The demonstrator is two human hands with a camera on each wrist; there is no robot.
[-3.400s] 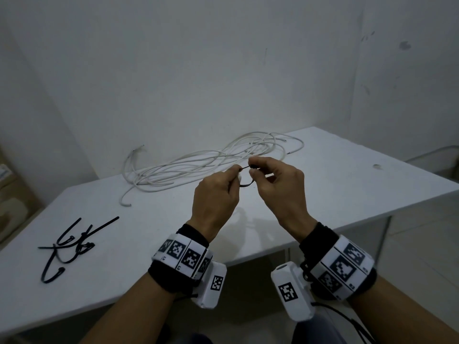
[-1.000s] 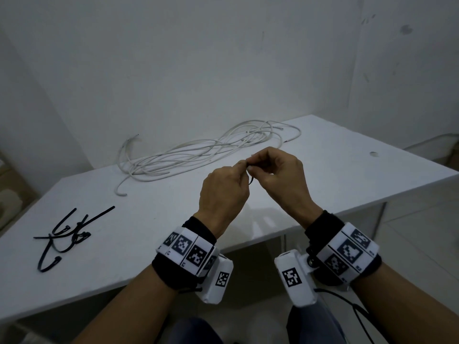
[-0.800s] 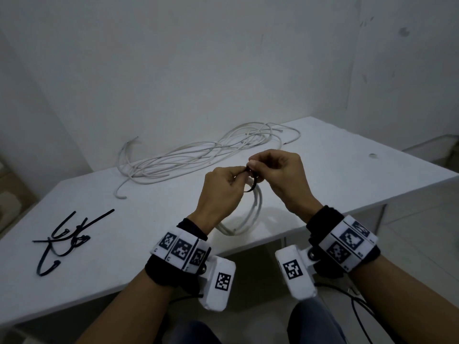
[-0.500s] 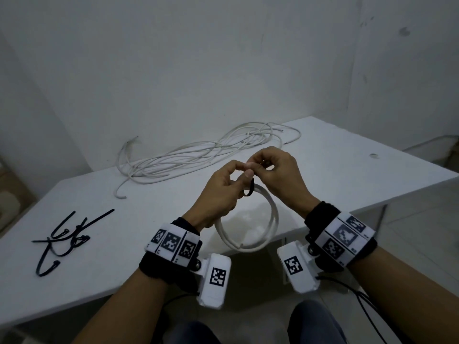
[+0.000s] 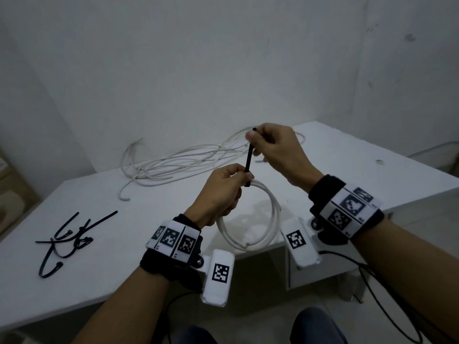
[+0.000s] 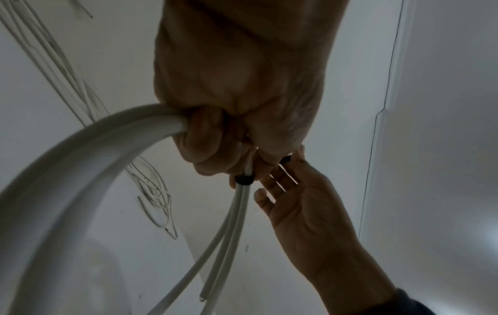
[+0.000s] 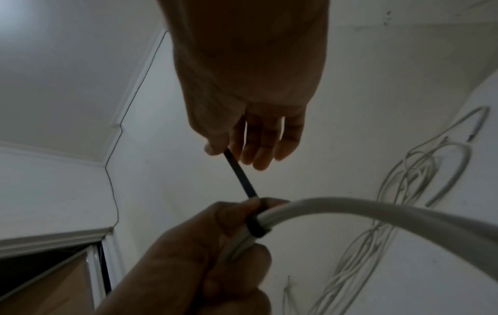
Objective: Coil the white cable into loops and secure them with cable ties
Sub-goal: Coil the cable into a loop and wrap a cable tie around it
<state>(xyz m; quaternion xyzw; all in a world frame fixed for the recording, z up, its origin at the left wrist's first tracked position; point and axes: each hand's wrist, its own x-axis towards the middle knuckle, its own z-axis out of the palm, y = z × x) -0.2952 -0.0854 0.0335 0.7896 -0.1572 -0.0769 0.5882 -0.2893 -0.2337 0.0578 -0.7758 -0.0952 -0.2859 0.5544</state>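
Closest to the camera, the left hand (image 5: 221,192) has its fingers curled tight around the top of a small white cable coil (image 5: 250,219), which hangs in the air as a round loop just over the near edge of the white table (image 5: 173,244). A black cable tie (image 7: 257,228) is wrapped snug around the strands right where the thumb and fingers pinch them. In the left wrist view you can see a cut cable end poking out below the band.

Just above that, the right hand (image 5: 278,152) is pinching the free tail of the tie between thumb and forefinger, other fingers loosely spread. The tail runs straight and taut from the band up to that hand.

Off to the left on the table sits a little pile of spare black ties (image 5: 67,242). Further back, near the wall, the rest of the loose white cable (image 5: 178,162) lies in a long messy tangle.
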